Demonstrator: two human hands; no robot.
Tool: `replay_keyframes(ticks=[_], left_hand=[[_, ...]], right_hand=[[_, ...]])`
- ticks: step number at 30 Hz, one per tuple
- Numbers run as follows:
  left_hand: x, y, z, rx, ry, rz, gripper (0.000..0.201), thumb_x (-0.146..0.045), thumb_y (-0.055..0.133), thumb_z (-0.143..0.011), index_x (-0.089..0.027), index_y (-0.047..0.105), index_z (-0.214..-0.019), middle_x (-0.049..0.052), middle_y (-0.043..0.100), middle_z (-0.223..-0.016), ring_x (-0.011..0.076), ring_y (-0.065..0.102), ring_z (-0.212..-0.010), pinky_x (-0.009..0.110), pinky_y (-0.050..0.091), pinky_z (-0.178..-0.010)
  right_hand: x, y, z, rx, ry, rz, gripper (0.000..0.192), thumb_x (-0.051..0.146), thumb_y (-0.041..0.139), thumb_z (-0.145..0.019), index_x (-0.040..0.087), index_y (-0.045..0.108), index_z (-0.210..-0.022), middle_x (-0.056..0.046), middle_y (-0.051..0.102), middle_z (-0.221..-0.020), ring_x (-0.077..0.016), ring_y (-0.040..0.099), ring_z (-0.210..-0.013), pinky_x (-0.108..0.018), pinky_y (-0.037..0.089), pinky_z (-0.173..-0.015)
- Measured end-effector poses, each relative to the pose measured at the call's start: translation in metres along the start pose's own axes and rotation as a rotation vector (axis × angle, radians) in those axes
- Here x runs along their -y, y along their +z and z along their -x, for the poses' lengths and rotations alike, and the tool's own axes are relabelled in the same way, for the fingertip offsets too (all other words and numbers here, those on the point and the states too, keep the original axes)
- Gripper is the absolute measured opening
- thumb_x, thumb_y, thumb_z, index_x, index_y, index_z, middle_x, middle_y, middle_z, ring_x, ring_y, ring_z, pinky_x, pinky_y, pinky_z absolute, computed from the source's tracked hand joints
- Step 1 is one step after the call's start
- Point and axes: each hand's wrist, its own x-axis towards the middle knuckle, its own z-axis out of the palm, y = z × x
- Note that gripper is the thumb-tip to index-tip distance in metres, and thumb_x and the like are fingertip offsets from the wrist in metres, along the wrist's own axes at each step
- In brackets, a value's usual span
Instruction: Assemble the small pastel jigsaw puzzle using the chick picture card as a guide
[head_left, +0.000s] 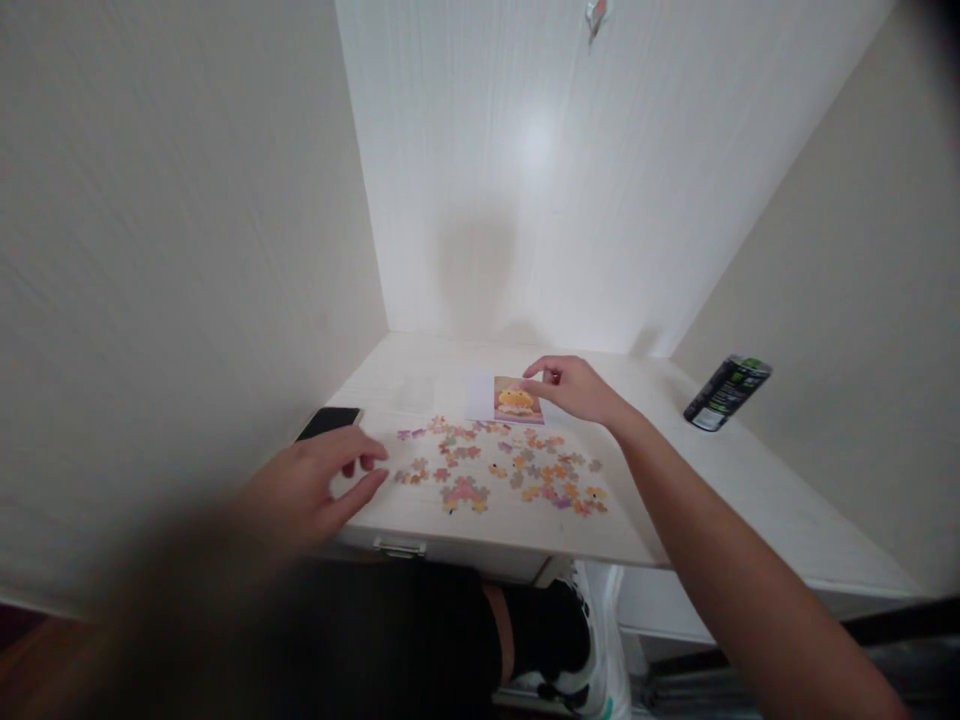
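A pale white bench (675,520) fills a corner between cream walls. Loose jigsaw pieces (502,472) lie scattered across its middle toward the near edge, a few already joined in a small cluster (465,493) close to that edge. Behind them lies a picture card (516,400) beside a white sheet (480,396). A black phone (328,421) lies at the left edge. A dark can (726,392) stands near the far right corner.

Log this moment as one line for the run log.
left hand: open, over table edge by puzzle pieces | right hand: fingertips at picture card | phone left | can right
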Motion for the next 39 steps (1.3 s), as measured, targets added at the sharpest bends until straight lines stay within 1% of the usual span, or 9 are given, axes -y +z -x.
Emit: replay_keyframes(ticks=[2,6,10,15,18,24,29,34,39], left_hand=[[0.001,0.006,-0.036,0.027,0.057,-0.01,0.032,-0.044,0.047,-0.093,-0.021,0.068,-0.101,0.005,0.069,-0.093,0.0182,0.061,-0.079,0.031,0.049,-0.075],[0.016,0.028,-0.106,0.059,0.085,-0.089,0.031,-0.039,0.047,-0.091,-0.018,0.067,-0.102,0.008,0.068,-0.097,0.0195,0.063,-0.085,0.031,0.048,-0.078],[0.031,0.053,-0.134,0.139,0.064,-0.147,0.034,-0.038,0.054,-0.085,-0.016,0.069,-0.106,0.011,0.065,-0.102,0.023,0.063,-0.09,0.034,0.047,-0.084],[0.045,0.074,-0.128,0.114,0.058,-0.117,0.037,-0.04,0.05,-0.088,-0.016,0.071,-0.108,0.012,0.062,-0.108,0.0247,0.061,-0.1,0.037,0.045,-0.094],[0.052,0.078,-0.121,0.124,0.059,-0.1,0.037,-0.04,0.047,-0.09,-0.019,0.072,-0.107,0.01,0.063,-0.107,0.0227,0.062,-0.096,0.034,0.046,-0.091],[0.057,0.079,-0.114,0.164,0.046,-0.079,0.035,-0.038,0.047,-0.09,-0.019,0.074,-0.101,0.008,0.065,-0.1,0.0187,0.063,-0.076,0.032,0.048,-0.074],[0.055,0.08,-0.113,0.149,0.034,-0.082,0.032,-0.036,0.048,-0.089,-0.02,0.074,-0.098,0.007,0.066,-0.099,0.0186,0.064,-0.076,0.031,0.048,-0.073],[0.052,0.079,-0.11,0.143,0.033,-0.07,0.031,-0.035,0.048,-0.09,-0.021,0.074,-0.097,0.007,0.066,-0.098,0.0176,0.064,-0.076,0.031,0.047,-0.072],[0.054,0.081,-0.11,0.119,0.034,-0.045,0.029,-0.035,0.048,-0.09,-0.021,0.074,-0.093,0.006,0.067,-0.098,0.0174,0.063,-0.074,0.031,0.047,-0.071]], right_hand=[[-0.021,0.014,-0.015,0.074,0.027,-0.011,0.036,0.048,0.064,-0.078,0.015,0.073,-0.088,0.001,0.054,-0.061,-0.0108,0.043,-0.055,-0.026,0.029,-0.051],[-0.065,0.024,-0.018,-0.016,0.067,0.08,0.034,0.045,0.062,-0.08,0.015,0.075,-0.087,-0.003,0.062,-0.066,-0.0126,0.049,-0.061,-0.026,0.034,-0.056],[-0.088,0.018,-0.008,0.003,0.11,0.072,0.03,0.043,0.064,-0.079,0.016,0.075,-0.085,-0.005,0.067,-0.07,-0.0135,0.053,-0.062,-0.027,0.037,-0.058],[-0.087,0.019,-0.008,0.064,0.137,0.094,0.026,0.042,0.067,-0.077,0.017,0.074,-0.077,-0.005,0.07,-0.072,-0.0137,0.055,-0.061,-0.027,0.038,-0.056],[-0.085,0.023,-0.009,0.098,0.139,0.058,0.026,0.043,0.068,-0.076,0.018,0.074,-0.075,-0.004,0.069,-0.07,-0.013,0.054,-0.06,-0.026,0.037,-0.056],[-0.073,0.021,-0.005,0.206,0.173,-0.058,0.026,0.042,0.067,-0.076,0.016,0.074,-0.077,-0.003,0.066,-0.065,-0.0115,0.05,-0.057,-0.026,0.036,-0.054],[-0.06,0.022,-0.003,0.296,0.124,-0.161,0.026,0.039,0.065,-0.078,0.016,0.075,-0.082,-0.003,0.069,-0.072,-0.012,0.053,-0.061,-0.025,0.039,-0.056],[-0.057,0.028,-0.002,0.398,0.101,-0.136,0.024,0.038,0.066,-0.077,0.018,0.077,-0.085,-0.003,0.071,-0.075,-0.0124,0.055,-0.062,-0.025,0.04,-0.056],[-0.052,0.031,0.0,0.418,0.096,-0.124,0.022,0.036,0.066,-0.078,0.018,0.077,-0.086,-0.003,0.071,-0.073,-0.0116,0.054,-0.058,-0.024,0.04,-0.053]])
